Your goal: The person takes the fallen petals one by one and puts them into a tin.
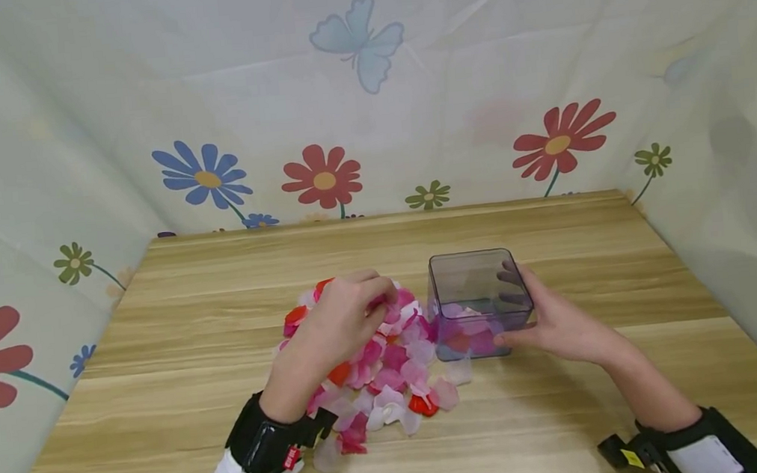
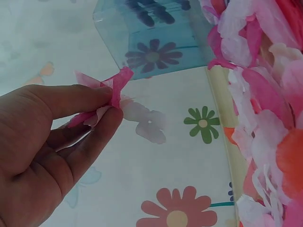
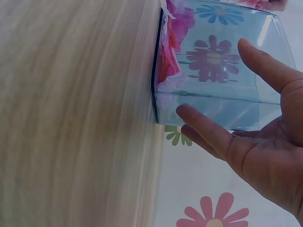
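My left hand [image 1: 341, 315] hovers over the pile of fabric petals [image 1: 390, 374], pinching a few pink petals [image 2: 111, 90] between thumb and fingertips. To the right of the pile stands a clear, bluish square box [image 1: 477, 280], its top open, with pink and purple petals [image 1: 468, 334] on its floor. My right hand [image 1: 555, 319] rests against the box's right side, thumb towards the near face and the other fingers along the side. Those fingers look spread and fairly straight in the right wrist view, where the box [image 3: 218, 90] appears beside them.
The wooden table [image 1: 209, 304] carries the pile and the box. A white curtain [image 1: 448, 110] printed with flowers and a butterfly hangs behind the table and at both sides. Loose petals [image 1: 336, 450] lie at the pile's near edge.
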Tool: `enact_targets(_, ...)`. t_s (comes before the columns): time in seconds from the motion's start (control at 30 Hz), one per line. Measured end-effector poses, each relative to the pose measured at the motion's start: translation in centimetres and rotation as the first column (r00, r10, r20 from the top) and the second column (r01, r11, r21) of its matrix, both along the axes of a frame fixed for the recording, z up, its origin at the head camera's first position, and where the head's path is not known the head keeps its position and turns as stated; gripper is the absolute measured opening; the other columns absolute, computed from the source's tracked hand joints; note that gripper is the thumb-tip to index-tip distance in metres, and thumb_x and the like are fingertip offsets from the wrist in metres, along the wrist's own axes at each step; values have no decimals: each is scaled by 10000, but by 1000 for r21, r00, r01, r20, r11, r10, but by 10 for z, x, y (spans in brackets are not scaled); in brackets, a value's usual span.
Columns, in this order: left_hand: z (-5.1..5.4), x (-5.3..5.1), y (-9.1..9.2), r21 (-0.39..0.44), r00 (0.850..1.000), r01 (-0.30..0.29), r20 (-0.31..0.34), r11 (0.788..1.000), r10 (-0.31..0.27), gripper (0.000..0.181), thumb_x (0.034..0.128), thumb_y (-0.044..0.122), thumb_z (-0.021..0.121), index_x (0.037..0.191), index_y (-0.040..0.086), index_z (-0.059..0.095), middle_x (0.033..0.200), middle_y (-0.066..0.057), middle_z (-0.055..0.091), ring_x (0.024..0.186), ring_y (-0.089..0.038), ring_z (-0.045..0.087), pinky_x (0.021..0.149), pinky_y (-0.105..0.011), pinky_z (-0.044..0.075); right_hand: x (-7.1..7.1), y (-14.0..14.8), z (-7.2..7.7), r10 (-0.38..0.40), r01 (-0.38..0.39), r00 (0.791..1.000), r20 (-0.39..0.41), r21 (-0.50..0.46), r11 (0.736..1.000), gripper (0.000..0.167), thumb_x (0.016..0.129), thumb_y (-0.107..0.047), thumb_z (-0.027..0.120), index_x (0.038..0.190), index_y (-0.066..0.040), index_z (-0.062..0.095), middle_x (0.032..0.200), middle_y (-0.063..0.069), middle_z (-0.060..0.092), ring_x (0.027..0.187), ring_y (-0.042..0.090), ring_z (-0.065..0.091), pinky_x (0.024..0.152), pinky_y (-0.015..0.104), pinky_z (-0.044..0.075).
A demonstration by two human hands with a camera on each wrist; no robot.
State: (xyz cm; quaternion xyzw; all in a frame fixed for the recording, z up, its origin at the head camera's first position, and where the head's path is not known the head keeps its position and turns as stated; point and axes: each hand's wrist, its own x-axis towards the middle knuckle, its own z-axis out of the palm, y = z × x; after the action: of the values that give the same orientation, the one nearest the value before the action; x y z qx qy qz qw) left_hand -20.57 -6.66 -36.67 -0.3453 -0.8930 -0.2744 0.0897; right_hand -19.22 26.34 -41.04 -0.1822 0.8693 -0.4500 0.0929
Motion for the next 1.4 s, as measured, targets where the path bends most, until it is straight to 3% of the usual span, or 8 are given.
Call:
enact_targets(0.7, 7, -1, 11, 92, 996, 49, -73, 995, -42, 122, 877, -15, 791, 959, 65, 751, 930, -26, 700, 848, -156, 683, 785, -195, 557, 0, 0, -3, -13, 13, 1000, 4, 10, 1000, 1137, 855, -198, 864, 1625, -48, 41, 1571, 305, 291, 1348, 510, 435, 1067, 667, 361)
enact_targets(1.13, 9, 0, 18, 163, 995, 22, -101, 986, -5, 139, 866, -2, 813, 973, 65, 755, 945, -12, 700, 868, -145, 686, 794, -190, 555, 0, 0, -5, -5, 5, 1000, -7, 12, 1000, 1132, 861, -222, 860, 1624, -43, 43, 1572, 303, 294, 1343, 510, 439, 1052, 659, 385)
enact_targets(1.4, 19, -1, 36, 157, 991, 62, -124, 986, -42, 138, 883, 9, 800, 986, 83, 746, 944, 0, 689, 866, -134, 671, 795, -171, 542, 0, 0, -4, 0, 0, 1000, 0, 0, 1000, 1139, 866, -215, 855, 1632, -66, 26, 1584, 302, 278, 1359, 512, 421, 1051, 652, 392)
